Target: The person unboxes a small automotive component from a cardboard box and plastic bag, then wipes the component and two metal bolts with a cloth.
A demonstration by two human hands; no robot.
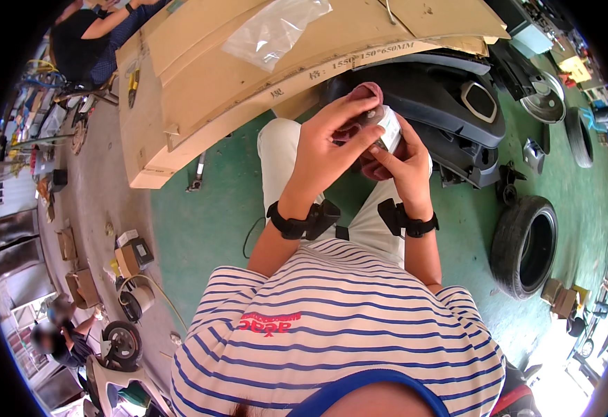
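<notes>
Above my knees, both hands hold a small rounded object (370,117) with a dark, shiny surface and a white label (391,130) that bears print; its exact kind cannot be told. A dark red cloth (367,92) is bunched around it, showing above and below. My left hand (330,138) grips the object and cloth from the left, thumb pressed near the label. From the right, my right hand (405,161) closes on the same object, its thumb beside the left one. The fingers hide much of the object.
Ahead lies a large cardboard box (205,99) with a clear plastic bag (278,31) and a yellow-and-black tool (133,87) on it. Black plastic car parts (429,99) and a tire (524,247) are at right. Another person (82,41) sits at upper left.
</notes>
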